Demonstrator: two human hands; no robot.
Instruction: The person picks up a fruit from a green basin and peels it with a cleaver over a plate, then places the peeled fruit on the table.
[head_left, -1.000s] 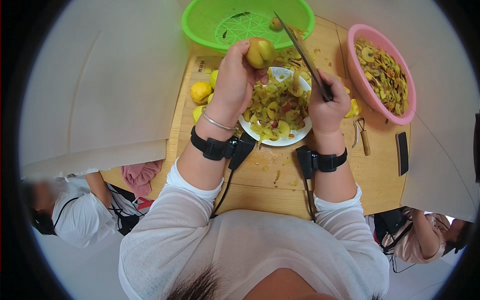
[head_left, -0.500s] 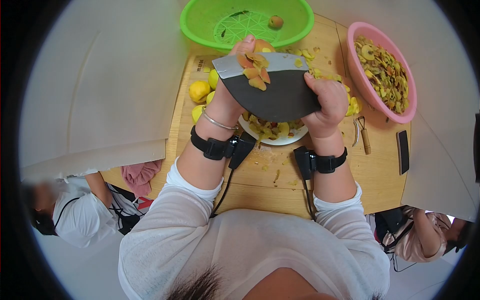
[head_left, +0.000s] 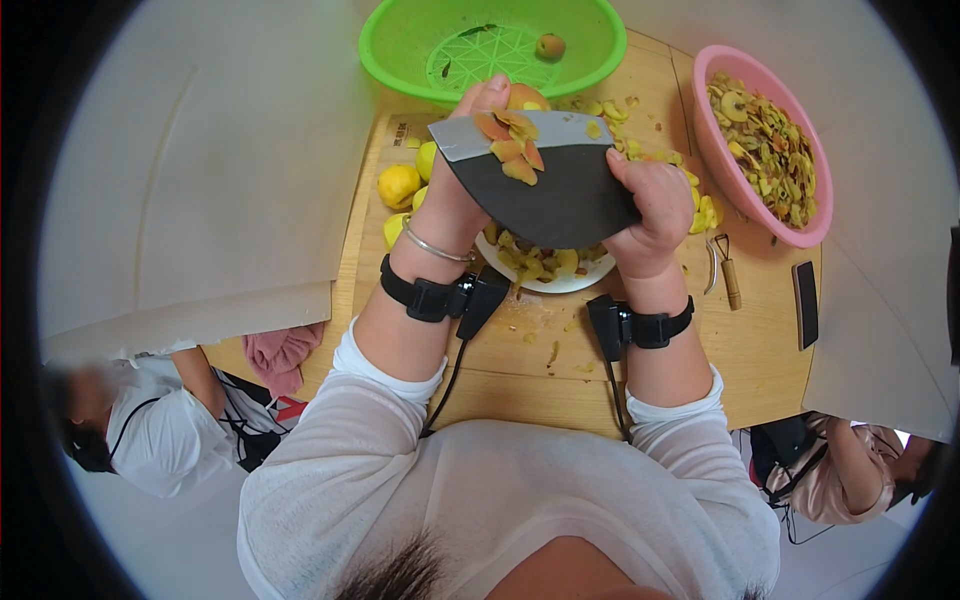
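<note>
My right hand (head_left: pixel 655 205) is wrapped round the handle end of a broad kitchen knife (head_left: pixel 560 195), with the thumb on its blade. The blade is dark with a silver edge strip, and several reddish-yellow peels (head_left: pixel 518 168) stick to it. Behind the blade, my left hand (head_left: pixel 485 97) closes on a round red-yellow fruit, likely a peach (head_left: pixel 527 97); the knife hides most of the fingers. Beneath the knife stands a white plate (head_left: pixel 560 286) heaped with peels. Several peeled yellow fruits (head_left: pixel 399 186) lie left of my left forearm.
A green basket (head_left: pixel 385 65) with one fruit (head_left: pixel 551 46) stands at the back. On the right is a pink basin (head_left: pixel 706 130) full of peels. Nearer lie a peeler (head_left: pixel 730 275) and a black phone (head_left: pixel 806 305). A pink cloth (head_left: pixel 283 355) lies left. Other people sit at both sides.
The knife and the peels on it have shifted very slightly down. Both hands keep their holds.
</note>
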